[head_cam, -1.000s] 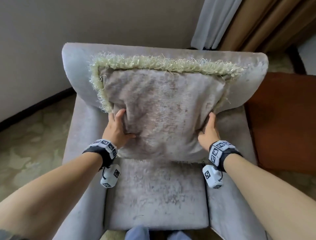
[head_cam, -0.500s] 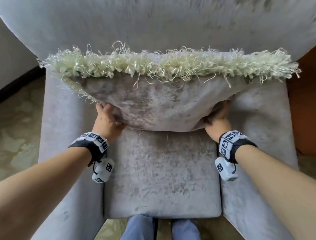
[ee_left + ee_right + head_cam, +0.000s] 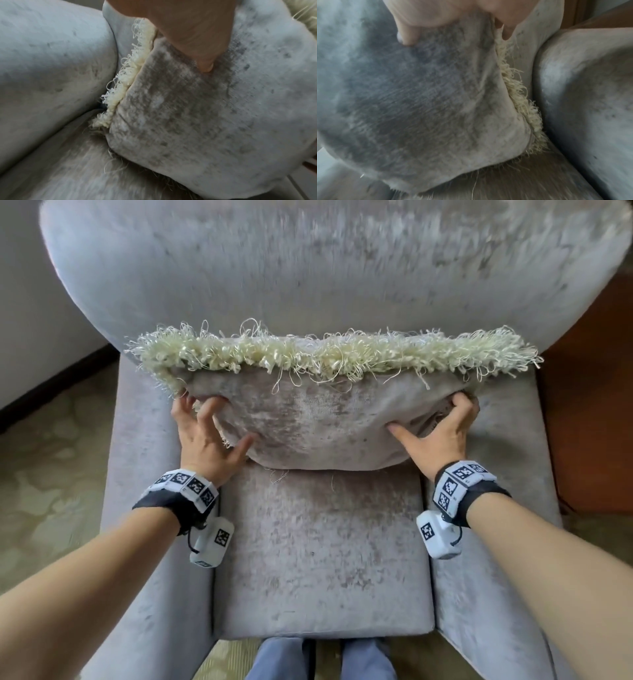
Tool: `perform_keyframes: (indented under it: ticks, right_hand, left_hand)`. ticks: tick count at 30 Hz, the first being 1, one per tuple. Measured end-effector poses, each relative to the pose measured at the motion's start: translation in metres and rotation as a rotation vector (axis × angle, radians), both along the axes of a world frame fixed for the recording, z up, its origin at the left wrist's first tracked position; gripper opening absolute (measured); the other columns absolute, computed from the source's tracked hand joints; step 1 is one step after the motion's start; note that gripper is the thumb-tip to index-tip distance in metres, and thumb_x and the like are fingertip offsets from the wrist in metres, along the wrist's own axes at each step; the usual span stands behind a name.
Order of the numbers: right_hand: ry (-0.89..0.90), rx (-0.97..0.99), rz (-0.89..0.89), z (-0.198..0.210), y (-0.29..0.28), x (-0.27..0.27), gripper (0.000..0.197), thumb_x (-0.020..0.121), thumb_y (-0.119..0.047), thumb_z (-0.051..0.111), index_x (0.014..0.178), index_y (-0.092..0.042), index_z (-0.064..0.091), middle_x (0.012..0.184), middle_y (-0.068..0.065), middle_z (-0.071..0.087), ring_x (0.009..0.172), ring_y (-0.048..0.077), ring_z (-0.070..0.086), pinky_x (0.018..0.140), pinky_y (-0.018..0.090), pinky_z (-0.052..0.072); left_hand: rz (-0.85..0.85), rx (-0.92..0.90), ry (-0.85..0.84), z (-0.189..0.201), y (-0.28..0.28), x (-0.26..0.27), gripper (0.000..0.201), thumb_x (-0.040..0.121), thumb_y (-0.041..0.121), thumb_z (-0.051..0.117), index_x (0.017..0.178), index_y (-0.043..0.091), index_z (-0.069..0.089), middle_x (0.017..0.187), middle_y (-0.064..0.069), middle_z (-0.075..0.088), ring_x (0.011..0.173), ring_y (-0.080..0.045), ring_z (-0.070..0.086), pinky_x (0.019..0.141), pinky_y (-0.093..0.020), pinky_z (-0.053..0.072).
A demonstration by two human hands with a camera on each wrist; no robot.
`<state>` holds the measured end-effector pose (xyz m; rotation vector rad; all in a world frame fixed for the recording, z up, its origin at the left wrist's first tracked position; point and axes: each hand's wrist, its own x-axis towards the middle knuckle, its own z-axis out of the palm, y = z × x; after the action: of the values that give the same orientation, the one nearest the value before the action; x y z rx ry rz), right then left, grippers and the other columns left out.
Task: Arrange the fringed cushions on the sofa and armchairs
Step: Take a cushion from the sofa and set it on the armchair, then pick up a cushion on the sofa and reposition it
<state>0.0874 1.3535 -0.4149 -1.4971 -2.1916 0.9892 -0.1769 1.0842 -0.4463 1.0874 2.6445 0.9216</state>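
A grey velvet cushion (image 3: 318, 422) with a cream fringe (image 3: 329, 357) stands on the seat of the grey armchair (image 3: 322, 559) and leans on its backrest (image 3: 239, 268). My left hand (image 3: 212, 426) holds the cushion's left edge with arched, spread fingers and the thumb on its face. My right hand (image 3: 435, 422) curls over the right edge, thumb on the front. The left wrist view shows the thumb (image 3: 204, 65) pressed into the cushion (image 3: 188, 115). In the right wrist view the thumb (image 3: 409, 36) lies on the cushion (image 3: 419, 101) and a finger on its side fringe (image 3: 518, 94).
Padded armrests (image 3: 51, 60) (image 3: 590, 94) close in on both sides of the cushion. A brown wooden surface (image 3: 589, 405) stands right of the chair. Patterned carpet (image 3: 51, 474) and a wall (image 3: 34, 302) lie to the left. My legs (image 3: 284, 659) are at the seat's front edge.
The cushion has come down from its lifted, tipped pose onto the seat against the backrest. Both hands have shifted from under it to its side edges, thumbs on the front.
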Motion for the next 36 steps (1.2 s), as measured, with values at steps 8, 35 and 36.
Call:
perform_keyframes:
  ticks: [8,35,36]
  right_hand:
    - [-0.019,-0.001,0.002,-0.03,0.015,-0.03,0.103,0.073,-0.054,0.074,0.151,-0.02,0.016,0.157,0.017,0.012,0.141,0.036,0.029,0.112,0.043,0.032]
    - [-0.33,0.089,0.148,0.222,-0.059,0.117,0.039,0.089,-0.034,0.057,0.126,-0.022,0.056,0.119,0.007,0.061,0.11,0.03,0.056,0.092,0.04,0.046]
    - [-0.323,0.1,0.143,0.233,-0.063,0.128,0.038,0.088,-0.032,0.059,0.125,-0.021,0.057,0.117,0.007,0.062,0.108,0.03,0.057,0.09,0.037,0.046]
  left_hand:
    - [-0.01,-0.235,0.096,-0.004,0.027,-0.031,0.096,0.073,0.035,0.082,0.148,0.037,0.022,0.155,-0.029,0.005,0.136,-0.05,0.03,0.107,-0.05,0.036]
    - [-0.531,-0.583,0.207,0.257,0.068,0.106,0.05,0.091,0.041,0.055,0.137,0.025,0.039,0.12,-0.004,0.057,0.102,-0.026,0.058,0.081,-0.045,0.056]
    - [-0.569,-0.558,0.227,0.27,0.074,0.12,0.049,0.092,0.042,0.053,0.136,0.025,0.04,0.12,-0.004,0.058,0.101,-0.025,0.059,0.08,-0.044,0.056]
